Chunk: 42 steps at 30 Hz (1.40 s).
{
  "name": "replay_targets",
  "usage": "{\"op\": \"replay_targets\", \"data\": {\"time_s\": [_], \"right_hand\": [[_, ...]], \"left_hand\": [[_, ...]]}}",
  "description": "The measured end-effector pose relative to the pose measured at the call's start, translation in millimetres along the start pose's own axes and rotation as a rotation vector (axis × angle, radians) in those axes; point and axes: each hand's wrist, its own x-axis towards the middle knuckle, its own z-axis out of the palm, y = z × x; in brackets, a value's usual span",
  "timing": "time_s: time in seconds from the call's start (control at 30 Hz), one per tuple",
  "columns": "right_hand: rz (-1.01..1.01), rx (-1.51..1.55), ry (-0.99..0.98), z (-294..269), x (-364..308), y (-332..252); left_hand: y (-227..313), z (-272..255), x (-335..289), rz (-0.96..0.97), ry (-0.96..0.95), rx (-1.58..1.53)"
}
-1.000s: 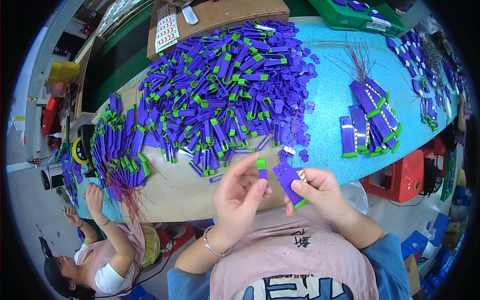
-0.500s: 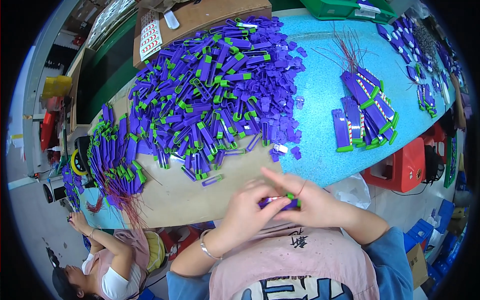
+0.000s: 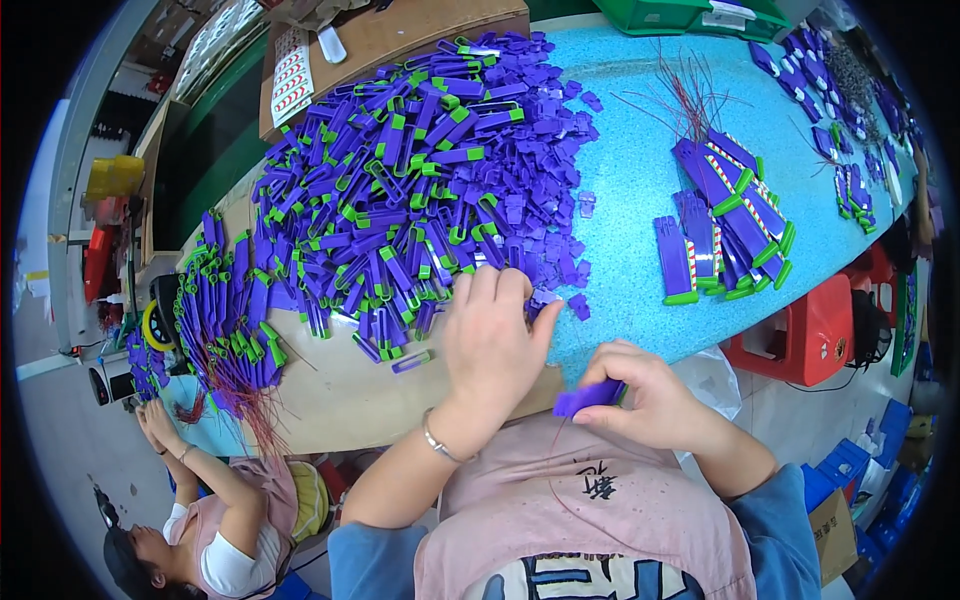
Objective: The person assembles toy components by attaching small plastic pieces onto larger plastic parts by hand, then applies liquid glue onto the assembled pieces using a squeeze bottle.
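Right hand: thumb and fingers pinching a purple piece, and there it is, held just in front of the pink apron!
Thin wire: dangling below that piece, across the apron.
Left hand: out at the heap's near edge, fingers bent, thumb beside a small purple part; whether it has a grip, I cannot tell.
Heap: purple-and-green pieces galore, little purple parts crowding its right flank.
Blue tabletop: striped purple pieces piled to the right, red wires fanning out.
Left end: more purple-and-green pieces, then a co-worker, hands together.
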Motion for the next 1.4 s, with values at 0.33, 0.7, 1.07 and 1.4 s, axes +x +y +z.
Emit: {"op": "replay_targets", "data": {"time_s": [0.33,0.7,1.07,1.4], "right_hand": [[0.33,0.595,0.068,7.0,5.0,4.9],[0.127,0.04,0.151,16.2,14.9,-11.8],[0.069,-0.083,0.126,19.8,15.7,-11.0],[0.073,-0.488,0.449,-21.1,11.4,-5.9]], "left_hand": [[-6.5,-7.5,1.8,-0.116,0.037,-0.218],[7.4,-35.5,-28.9,0.326,-0.055,-0.278],[1.1,-30.8,-42.7,-0.104,-0.318,-0.632],[-26.1,-39.1,-41.1,-0.159,-0.271,-0.301]]}}
